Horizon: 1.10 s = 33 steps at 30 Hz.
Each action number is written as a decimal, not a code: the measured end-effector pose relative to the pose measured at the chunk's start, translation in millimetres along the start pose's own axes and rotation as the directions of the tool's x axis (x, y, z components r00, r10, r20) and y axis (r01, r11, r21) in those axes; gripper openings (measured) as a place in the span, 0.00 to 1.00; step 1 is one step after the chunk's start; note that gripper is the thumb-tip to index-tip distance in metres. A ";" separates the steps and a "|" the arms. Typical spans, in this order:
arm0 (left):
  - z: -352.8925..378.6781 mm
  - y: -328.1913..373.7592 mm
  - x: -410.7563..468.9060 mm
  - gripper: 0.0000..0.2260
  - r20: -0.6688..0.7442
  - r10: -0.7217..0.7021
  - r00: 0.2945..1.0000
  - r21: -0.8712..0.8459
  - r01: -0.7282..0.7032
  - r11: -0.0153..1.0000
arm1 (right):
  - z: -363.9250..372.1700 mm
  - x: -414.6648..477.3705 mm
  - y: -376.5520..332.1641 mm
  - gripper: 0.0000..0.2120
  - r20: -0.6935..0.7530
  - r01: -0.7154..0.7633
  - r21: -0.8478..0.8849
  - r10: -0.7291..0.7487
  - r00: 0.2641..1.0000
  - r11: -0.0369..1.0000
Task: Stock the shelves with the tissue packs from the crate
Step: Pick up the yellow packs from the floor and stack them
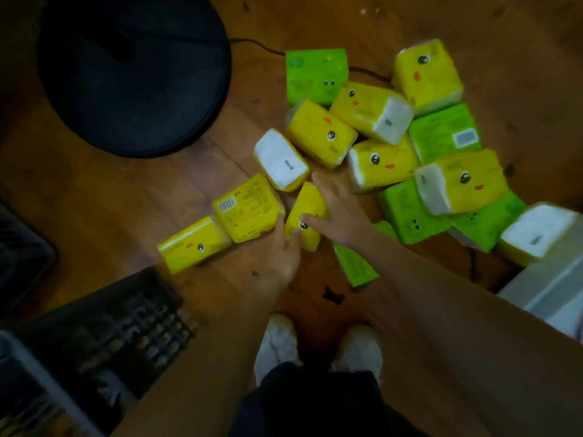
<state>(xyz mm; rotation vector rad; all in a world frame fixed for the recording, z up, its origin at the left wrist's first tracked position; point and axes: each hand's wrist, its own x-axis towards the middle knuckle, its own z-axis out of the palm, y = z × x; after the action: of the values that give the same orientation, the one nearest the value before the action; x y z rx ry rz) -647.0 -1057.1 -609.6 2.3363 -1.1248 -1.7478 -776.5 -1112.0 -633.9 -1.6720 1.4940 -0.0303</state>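
**Q:** Where is the tissue pack being handled?

**A:** On the wooden floor (126, 197), a yellow pack (307, 203) stands tilted between both hands. The left hand (285, 250) pinches its lower left corner, thumb on the printed face. The right hand (339, 209) holds the right side, with the thumb across the face and the fingers laid fairly straight along the far edge.

**Q:** What crowds it?

**A:** A barcode pack (247, 208) touches the left fingertips. A white-ended pack (280, 159) lies just above. A green pack (355, 266) lies partly under the right forearm. The pile of packs (435, 143), yellow and green, spreads out to the right and overlaps a cable (258, 45).

**Q:** And farther out?

**A:** The black crate (126, 313) sits at lower left, apart from the pile. A round black object (132, 74) fills the upper left. A white bin (555, 294) stands at the right edge with a pack resting on its rim. Two white shoes (276, 342) stand below the hands. The view is blurred, so the print on the packs is unreadable.
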 end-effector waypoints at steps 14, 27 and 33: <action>-44.7 51.2 -119.4 0.24 -0.054 -0.142 0.988 -0.658 0.072 0.749 | -74.6 -115.7 -84.5 0.32 -0.052 -0.256 0.361 0.293 0.955 0.897; -185.8 205.2 -373.0 0.18 -0.308 0.372 0.876 -0.313 -0.463 0.830 | -284.4 -277.7 -276.5 0.17 -0.375 0.017 0.534 0.219 0.901 0.845; -174.5 227.5 -488.8 0.19 -0.327 0.438 0.838 -0.273 -0.527 0.805 | -335.3 -388.8 -301.5 0.15 -0.470 0.094 0.532 0.201 0.860 0.842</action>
<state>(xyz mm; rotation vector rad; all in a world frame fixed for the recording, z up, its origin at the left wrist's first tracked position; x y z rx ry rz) -677.6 -1027.3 -44.5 1.7792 -1.1231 -1.2973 -825.8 -1014.8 -48.5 -1.1905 1.7059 -0.8565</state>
